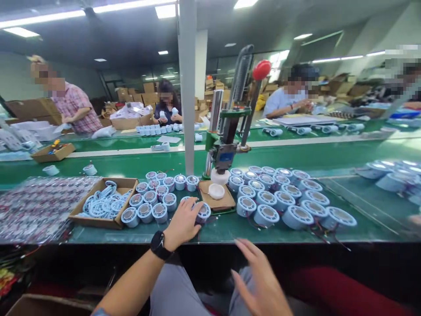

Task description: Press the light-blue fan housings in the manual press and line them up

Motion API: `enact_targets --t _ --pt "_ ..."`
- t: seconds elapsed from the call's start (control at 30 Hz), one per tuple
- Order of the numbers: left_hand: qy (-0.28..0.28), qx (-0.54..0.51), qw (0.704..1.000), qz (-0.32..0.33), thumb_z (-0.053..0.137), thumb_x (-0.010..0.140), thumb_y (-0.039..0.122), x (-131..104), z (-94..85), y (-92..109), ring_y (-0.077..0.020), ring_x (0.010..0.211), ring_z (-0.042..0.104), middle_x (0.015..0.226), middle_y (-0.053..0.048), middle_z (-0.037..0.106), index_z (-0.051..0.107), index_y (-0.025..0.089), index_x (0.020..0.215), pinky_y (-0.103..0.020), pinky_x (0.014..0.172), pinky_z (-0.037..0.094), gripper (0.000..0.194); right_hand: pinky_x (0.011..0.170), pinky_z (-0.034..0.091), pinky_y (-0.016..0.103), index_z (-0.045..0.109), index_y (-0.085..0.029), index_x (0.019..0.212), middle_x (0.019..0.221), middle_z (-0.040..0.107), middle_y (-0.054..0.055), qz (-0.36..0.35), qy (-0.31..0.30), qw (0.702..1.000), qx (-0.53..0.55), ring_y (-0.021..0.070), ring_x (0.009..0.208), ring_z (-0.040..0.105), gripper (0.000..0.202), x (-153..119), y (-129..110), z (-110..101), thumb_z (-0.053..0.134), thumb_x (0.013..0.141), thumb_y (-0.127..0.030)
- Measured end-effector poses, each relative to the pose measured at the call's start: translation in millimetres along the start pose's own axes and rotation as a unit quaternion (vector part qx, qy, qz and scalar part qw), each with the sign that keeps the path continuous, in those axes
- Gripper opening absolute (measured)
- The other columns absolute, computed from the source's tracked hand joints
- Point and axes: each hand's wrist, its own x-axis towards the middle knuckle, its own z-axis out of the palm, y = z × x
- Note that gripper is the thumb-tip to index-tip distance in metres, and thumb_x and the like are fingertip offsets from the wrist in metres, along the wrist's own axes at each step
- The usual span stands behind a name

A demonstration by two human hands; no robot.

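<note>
My left hand (184, 221), with a black watch on its wrist, reaches over the near part of the green table. Its fingers are spread on or just above two light blue round parts, one of them a blue part (204, 211) by the fingertips. My right hand (258, 278) is below the table edge, over my lap, slightly blurred, with fingers apart and nothing in it. Behind my left hand stands a hand press (225, 156) with a red knob (262, 70). A white round holder (216, 191) sits on the brown pad (226, 202) at its base.
Rows of blue round parts (284, 199) stand right of the press, and more (144, 211) stand left. Further left are a cardboard box (98, 222) of blue rings and wrapped sheets (36, 208). A grey post (188, 87) rises behind. Several people work across the belt.
</note>
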Motion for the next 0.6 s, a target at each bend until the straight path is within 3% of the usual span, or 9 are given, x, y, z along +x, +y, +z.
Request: enact_targets --t 0.07,0.13,0.23,0.3,0.37,0.47,0.6 --pt "-0.016 -0.049 0.998 0.021 0.061 0.072 0.007 -12.2 -12.3 -4.8 -0.0287 0.143 0.034 0.153 -0.016 0.036 0.035 0.017 0.146 -0.048 0.119 0.033 0.079 0.107 0.044 0.044 0.041 -0.026 0.146 0.143 0.041 0.012 -0.063 -0.040 0.997 -0.025 0.0284 0.131 0.045 0.057 57.3 -16.7 7.0 0.053 0.090 -0.027" --pt "-0.010 -0.066 0.997 0.022 0.050 0.075 0.004 -16.8 -30.2 -13.9 -0.0233 0.144 0.034 0.153 -0.014 0.037 0.033 0.016 0.147 -0.042 0.120 0.034 0.075 0.108 0.040 0.050 0.045 -0.028 0.145 0.144 0.040 0.015 -0.105 -0.095 0.987 -0.069 0.0335 0.133 0.042 0.060 110.4 -31.9 17.2 0.060 0.087 -0.032" --pt "0.005 0.016 1.000 -0.027 0.038 0.084 0.003 -0.4 -57.8 -31.9 -0.0204 0.139 0.039 0.147 -0.013 0.045 0.040 0.013 0.143 -0.039 0.120 0.033 0.060 0.103 0.043 0.048 0.045 -0.031 0.145 0.138 0.047 0.015 -0.116 -0.208 0.965 -0.111 0.0331 0.125 0.050 0.059 157.8 -49.2 32.1 0.061 0.089 -0.043" --pt "-0.019 0.092 0.994 -0.051 0.038 0.088 0.005 25.0 -68.4 -44.1 -0.0217 0.136 0.042 0.143 -0.015 0.048 0.042 0.011 0.142 -0.038 0.119 0.034 0.055 0.095 0.048 0.042 0.046 -0.031 0.144 0.127 0.056 0.012 -0.110 -0.260 0.952 -0.115 0.0287 0.112 0.059 0.055 166.7 -56.5 39.1 0.056 0.092 -0.045" --pt "-0.057 0.133 0.988 -0.052 0.043 0.088 0.008 54.6 -68.7 -54.5 -0.0244 0.133 0.045 0.140 -0.015 0.051 0.044 0.014 0.140 -0.040 0.115 0.038 0.052 0.091 0.050 0.040 0.045 -0.029 0.145 0.121 0.059 0.011 -0.104 -0.271 0.950 -0.118 0.0269 0.105 0.062 0.054 164.7 -60.9 42.4 0.053 0.094 -0.044" --pt "-0.095 0.153 0.982 -0.053 0.056 0.086 0.014 90.2 -54.0 -64.8 -0.0316 0.125 0.051 0.132 -0.016 0.055 0.050 0.021 0.135 -0.050 0.104 0.045 0.050 0.093 0.050 0.040 0.044 -0.029 0.146 0.126 0.058 0.011 -0.096 -0.268 0.950 -0.128 0.0277 0.107 0.062 0.056 155.2 -62.6 39.8 0.054 0.093 -0.046" --pt "-0.116 0.168 0.977 -0.061 0.061 0.085 0.022 106.1 -34.7 -70.4 -0.0366 0.117 0.054 0.120 -0.018 0.058 0.054 0.022 0.129 -0.054 0.092 0.049 0.045 0.096 0.049 0.042 0.042 -0.033 0.147 0.136 0.053 0.012 -0.077 -0.275 0.948 -0.138 0.0298 0.114 0.060 0.058 143.1 -56.1 26.8 0.057 0.093 -0.047"
